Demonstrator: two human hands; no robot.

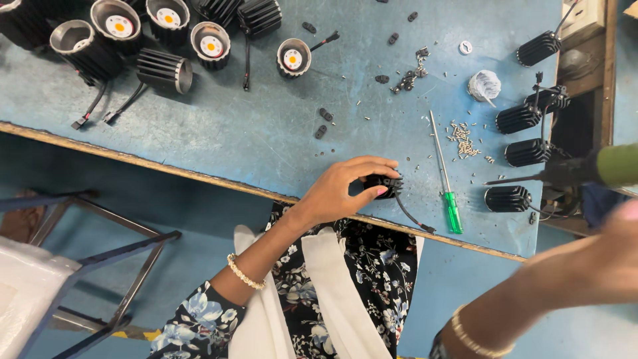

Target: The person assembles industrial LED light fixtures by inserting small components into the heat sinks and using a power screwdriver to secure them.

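1. A metal-framed stool [100,266] stood off the bench at the far left, below the table edge
2. A group of finned black lamp housings [133,40] lay at the upper left of the blue worktable [252,133]; several faced up, showing round white discs with orange centres, and their leads trailed toward the table edge
3. One further open housing [293,56] lay apart from that group, nearer the table's middle
4. The left hand [342,193] rested at the near edge of the table, fingers curled over and gripping a small black finned lamp housing [385,184]; the thumb pressed its near side
5. A black lead [412,216] ran from that housing toward the table edge
6. Small black clips [323,122] and loose screws [463,141] were scattered across the middle of the table
7. A green-handled screwdriver [445,179] lay just right of the held housing, not touching it
8. Four closed finned housings [522,133] lay along the right edge
9. The right hand [615,256] was blurred at the far right, off the table; its grip could not be determined. A green-bodied tool [615,166] lay above it, contact unclear
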